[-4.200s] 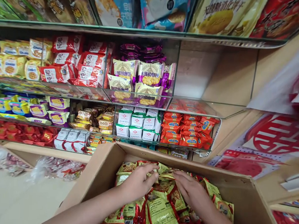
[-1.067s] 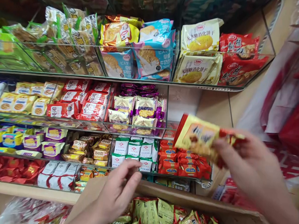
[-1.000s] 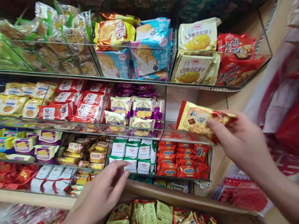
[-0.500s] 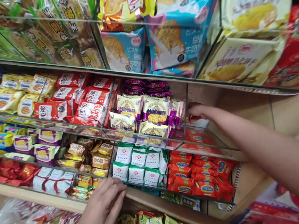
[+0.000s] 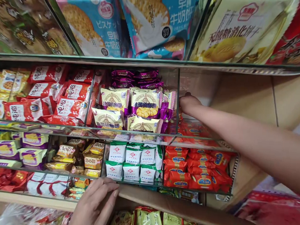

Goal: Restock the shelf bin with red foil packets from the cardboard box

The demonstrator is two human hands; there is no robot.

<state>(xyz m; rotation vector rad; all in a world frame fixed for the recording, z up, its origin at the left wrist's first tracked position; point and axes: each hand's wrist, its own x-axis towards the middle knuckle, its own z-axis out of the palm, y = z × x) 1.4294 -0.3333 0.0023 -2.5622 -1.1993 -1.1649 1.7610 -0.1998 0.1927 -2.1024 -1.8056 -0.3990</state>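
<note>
My left hand [image 5: 95,201] is at the lower middle, fingers bent and together over the near end of a brown cardboard box edge [image 5: 161,200]. Behind it stand small white packets with green tops [image 5: 132,162]. My right arm comes in from the right, and my right hand [image 5: 190,103] is inside the glass-walled shelf compartment beside the cream and purple biscuit packets [image 5: 144,104]. Its fingers are mostly hidden behind the wrist and glass, so whatever they touch is out of sight. Below it lie red packets [image 5: 199,171].
Glass dividers [image 5: 178,93] and a shelf lip [image 5: 142,62] frame the compartments. Large blue biscuit bags [image 5: 91,28] fill the upper shelf. Red and white packets [image 5: 72,105] are to the left. Yellow-green packets [image 5: 148,220] lie inside the box at the bottom.
The view has moved closer and the shelves sit further left and up. My right hand is turned, with its fingers less visible. My left hand stays at the box edge.
</note>
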